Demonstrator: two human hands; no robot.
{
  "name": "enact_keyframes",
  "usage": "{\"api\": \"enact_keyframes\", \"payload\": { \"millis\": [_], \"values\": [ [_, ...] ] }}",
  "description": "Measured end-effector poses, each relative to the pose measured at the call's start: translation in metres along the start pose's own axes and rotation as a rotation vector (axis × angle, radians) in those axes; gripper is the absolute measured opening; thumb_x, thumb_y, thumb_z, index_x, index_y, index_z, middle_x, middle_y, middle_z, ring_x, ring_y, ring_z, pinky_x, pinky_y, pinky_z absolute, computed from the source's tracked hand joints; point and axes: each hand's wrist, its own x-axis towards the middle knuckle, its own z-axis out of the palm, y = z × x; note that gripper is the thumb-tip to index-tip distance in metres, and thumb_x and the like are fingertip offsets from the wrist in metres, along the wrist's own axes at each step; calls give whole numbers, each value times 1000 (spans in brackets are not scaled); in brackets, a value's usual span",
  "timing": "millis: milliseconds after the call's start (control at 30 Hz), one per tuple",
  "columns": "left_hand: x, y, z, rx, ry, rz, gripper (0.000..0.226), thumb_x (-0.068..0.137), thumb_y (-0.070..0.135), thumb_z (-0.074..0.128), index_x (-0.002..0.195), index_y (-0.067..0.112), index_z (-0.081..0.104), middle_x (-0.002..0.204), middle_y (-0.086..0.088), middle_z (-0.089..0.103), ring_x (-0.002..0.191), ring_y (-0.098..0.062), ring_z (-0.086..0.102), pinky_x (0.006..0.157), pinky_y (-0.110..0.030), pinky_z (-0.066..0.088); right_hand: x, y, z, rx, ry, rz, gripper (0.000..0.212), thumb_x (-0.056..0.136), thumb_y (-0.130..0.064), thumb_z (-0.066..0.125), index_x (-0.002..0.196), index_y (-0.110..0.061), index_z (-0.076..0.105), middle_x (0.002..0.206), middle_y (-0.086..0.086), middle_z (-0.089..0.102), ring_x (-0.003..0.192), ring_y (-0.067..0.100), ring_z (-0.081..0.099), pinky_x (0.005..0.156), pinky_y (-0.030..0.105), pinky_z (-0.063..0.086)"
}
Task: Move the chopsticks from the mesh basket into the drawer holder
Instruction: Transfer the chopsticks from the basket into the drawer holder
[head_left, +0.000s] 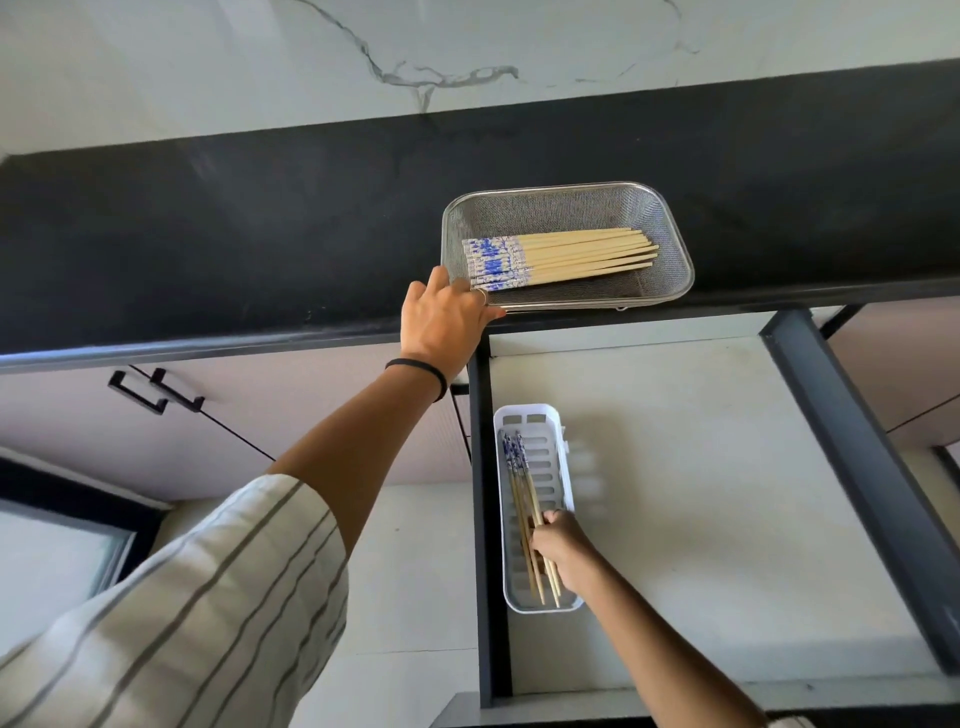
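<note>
A steel mesh basket (670, 291) sits on the black counter near its front edge. Inside it lies a bundle of several wooden chopsticks (571, 254) with blue-and-white patterned ends pointing left. My left hand (447, 317) rests on the basket's near left corner, fingers over the rim. Below, a white slotted holder (545, 421) stands at the left side of the open drawer. My right hand (561, 551) is down in the holder, closed on a few chopsticks (522, 483) that lie lengthwise in it, patterned ends away from me.
The drawer (701, 493) has a pale floor and dark side rails (852, 467). The black counter (208, 234) runs left, with a marble wall (467, 52) behind. Cabinet fronts with black handles (156, 395) are at lower left.
</note>
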Motion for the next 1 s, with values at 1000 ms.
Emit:
{"api": "enact_keyframes", "payload": {
  "millis": [1000],
  "values": [
    [13,-11,6,22,22,74,46,99,46,35,112,15,66,111,-3,63,111,-26,44,83,-38,35,-12,6,13,-96,211,-192,38,79,11,44,112,-4,57,90,2,56,93,28,60,75,23,42]
  ]
}}
